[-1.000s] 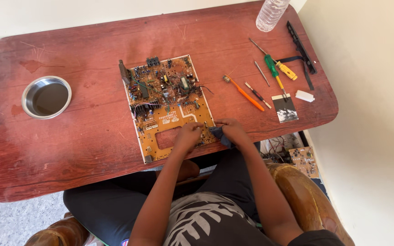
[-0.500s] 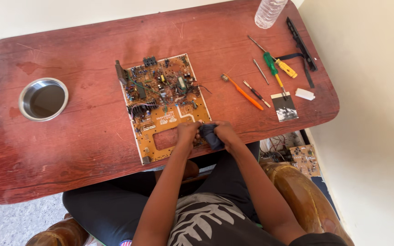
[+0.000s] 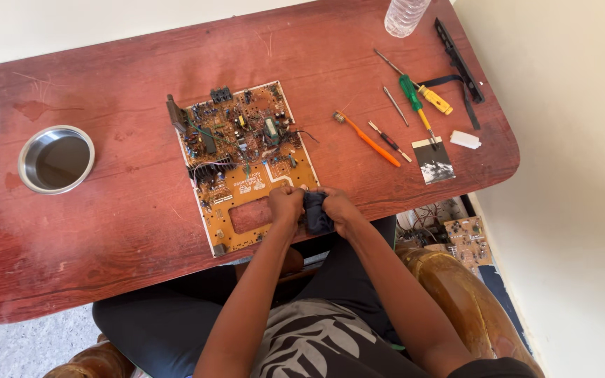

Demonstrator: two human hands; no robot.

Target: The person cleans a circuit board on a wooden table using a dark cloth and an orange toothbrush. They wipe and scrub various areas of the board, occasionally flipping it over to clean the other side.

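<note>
A tan circuit board (image 3: 243,164) with many small components lies flat in the middle of the red wooden table (image 3: 127,238). At its near right corner both my hands grip a small dark cloth (image 3: 315,212). My left hand (image 3: 286,205) pinches the cloth's left side, over the board's edge. My right hand (image 3: 339,208) holds the right side, and the cloth is bunched between the two hands.
A steel bowl (image 3: 56,159) sits at the table's left. To the right lie an orange toothbrush (image 3: 367,139), a green screwdriver (image 3: 414,101), a yellow screwdriver (image 3: 428,96), thin picks, a small dark card (image 3: 434,161) and a white block (image 3: 465,140). A plastic bottle (image 3: 404,15) stands at the far edge.
Both hands have shifted slightly toward the board's near right corner and drawn together, bunching the dark cloth between them. The board and tools have not moved.
</note>
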